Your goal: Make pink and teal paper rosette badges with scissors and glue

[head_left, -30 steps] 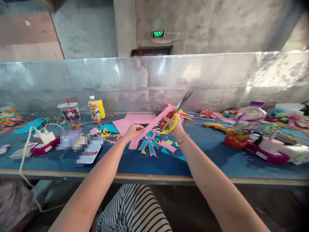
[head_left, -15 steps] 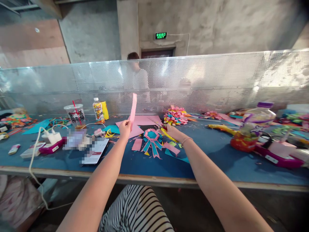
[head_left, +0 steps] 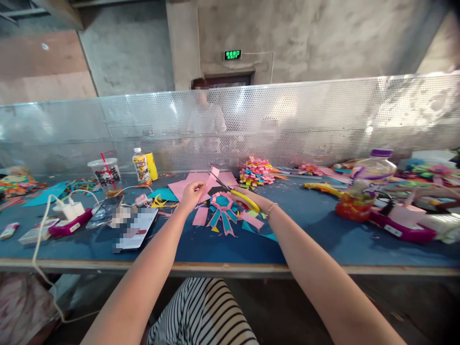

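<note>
My right hand (head_left: 247,195) is closed on yellow-handled scissors (head_left: 251,202), whose dark blades point up and left. At the blades is a pink paper strip (head_left: 214,172). My left hand (head_left: 193,194) is closed in a pinch just left of the blades, on the strip's lower end. Below and between the hands lies a pink and blue paper rosette (head_left: 223,211) with ribbon tails. Pink sheets (head_left: 183,184) are behind my left hand. Small pink rectangles (head_left: 200,216) flank the rosette.
A layered paper flower (head_left: 256,171) stands behind my right hand. Left are a cup (head_left: 108,175), a bottle (head_left: 141,167) and a phone (head_left: 138,232). A jar (head_left: 362,187) is right. Behind the perforated screen (head_left: 305,124) is a person.
The scissors have swung up toward my left hand, with their blades now at the strip. The strip no longer stands tall above my left hand. The view has shifted slightly.
</note>
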Demonstrator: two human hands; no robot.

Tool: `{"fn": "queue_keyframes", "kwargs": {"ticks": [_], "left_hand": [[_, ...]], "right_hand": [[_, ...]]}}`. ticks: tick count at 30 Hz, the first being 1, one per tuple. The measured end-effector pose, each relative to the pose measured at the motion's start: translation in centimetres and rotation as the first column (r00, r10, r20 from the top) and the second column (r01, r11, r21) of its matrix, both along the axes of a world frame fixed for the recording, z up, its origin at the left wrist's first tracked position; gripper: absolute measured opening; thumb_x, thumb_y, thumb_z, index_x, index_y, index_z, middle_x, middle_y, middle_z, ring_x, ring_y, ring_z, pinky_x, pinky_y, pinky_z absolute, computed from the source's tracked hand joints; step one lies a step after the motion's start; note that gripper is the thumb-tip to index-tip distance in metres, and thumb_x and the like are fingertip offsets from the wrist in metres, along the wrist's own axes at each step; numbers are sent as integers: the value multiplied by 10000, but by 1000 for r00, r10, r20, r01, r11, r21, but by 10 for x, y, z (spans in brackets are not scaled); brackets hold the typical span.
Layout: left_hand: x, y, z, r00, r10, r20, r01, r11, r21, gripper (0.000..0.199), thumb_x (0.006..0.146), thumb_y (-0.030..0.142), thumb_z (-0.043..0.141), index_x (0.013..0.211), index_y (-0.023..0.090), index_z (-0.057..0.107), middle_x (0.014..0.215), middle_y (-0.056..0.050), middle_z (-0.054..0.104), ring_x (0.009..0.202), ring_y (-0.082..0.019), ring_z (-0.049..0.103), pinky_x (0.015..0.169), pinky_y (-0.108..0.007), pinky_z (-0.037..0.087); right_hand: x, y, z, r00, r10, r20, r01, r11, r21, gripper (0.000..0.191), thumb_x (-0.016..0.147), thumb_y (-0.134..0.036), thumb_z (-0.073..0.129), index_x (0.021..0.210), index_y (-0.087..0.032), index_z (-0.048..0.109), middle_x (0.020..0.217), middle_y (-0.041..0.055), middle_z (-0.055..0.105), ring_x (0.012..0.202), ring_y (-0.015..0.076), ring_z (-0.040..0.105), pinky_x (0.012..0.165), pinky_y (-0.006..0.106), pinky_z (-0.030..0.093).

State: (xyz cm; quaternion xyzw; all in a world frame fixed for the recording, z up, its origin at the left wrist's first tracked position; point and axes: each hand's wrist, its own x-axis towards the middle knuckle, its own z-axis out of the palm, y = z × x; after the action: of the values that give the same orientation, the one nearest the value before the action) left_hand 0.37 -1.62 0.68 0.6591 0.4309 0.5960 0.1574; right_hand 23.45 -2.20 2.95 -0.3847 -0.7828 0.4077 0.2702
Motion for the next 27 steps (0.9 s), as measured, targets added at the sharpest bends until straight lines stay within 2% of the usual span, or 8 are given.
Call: {"fn": "queue_keyframes", "kwargs": {"ticks": [6, 13, 17, 22, 27], "left_hand": [[1, -2, 1, 994, -82, -70, 81, 997, -21, 216, 736, 327, 565, 815, 144, 650, 853, -76, 679, 802, -167, 607, 743, -286, 461], [3, -7, 3, 997, -63, -48, 60, 997, -50, 229, 724, 329, 579, 820, 134, 653, 862, -86, 681, 811, -167, 609, 765, -287, 451], [4, -8, 4, 998, -50, -35, 48, 998, -50, 212, 721, 313, 583, 809, 135, 659, 875, -91, 683, 822, -171, 610, 771, -292, 450], [4, -8, 5, 999, -47, -12, 45, 995, -84, 216, 716, 308, 583, 813, 132, 662, 853, -85, 687, 803, -174, 613, 764, -297, 453], [2, -6, 5, 999, -40, -22, 38, 995, -93, 206, 715, 308, 587, 812, 145, 667, 850, -67, 688, 811, -174, 613, 752, -286, 458]], "right_hand": [[-1, -9, 7, 997, -34, -64, 32, 999, -28, 443, 709, -602, 554, 825, -192, 430, 541, -73, 385, 417, 45, 338, 388, 183, 258], [-2, -12, 9, 994, -53, -100, 45, 996, -76, 380, 752, -545, 551, 756, -195, 404, 547, -61, 384, 421, 44, 332, 382, 174, 265], [0, -4, 4, 993, -58, -106, 54, 998, -46, 360, 768, -532, 538, 755, -200, 402, 528, -68, 359, 406, 47, 325, 370, 175, 262], [2, 8, -1, 994, -89, -69, 90, 996, 16, 319, 773, -494, 553, 809, -195, 449, 529, -61, 389, 403, 49, 339, 356, 173, 268], [2, 5, 6, 988, -155, 13, 154, 988, 26, 348, 731, -508, 598, 787, -186, 477, 477, -58, 396, 350, 49, 340, 314, 180, 244]]}}
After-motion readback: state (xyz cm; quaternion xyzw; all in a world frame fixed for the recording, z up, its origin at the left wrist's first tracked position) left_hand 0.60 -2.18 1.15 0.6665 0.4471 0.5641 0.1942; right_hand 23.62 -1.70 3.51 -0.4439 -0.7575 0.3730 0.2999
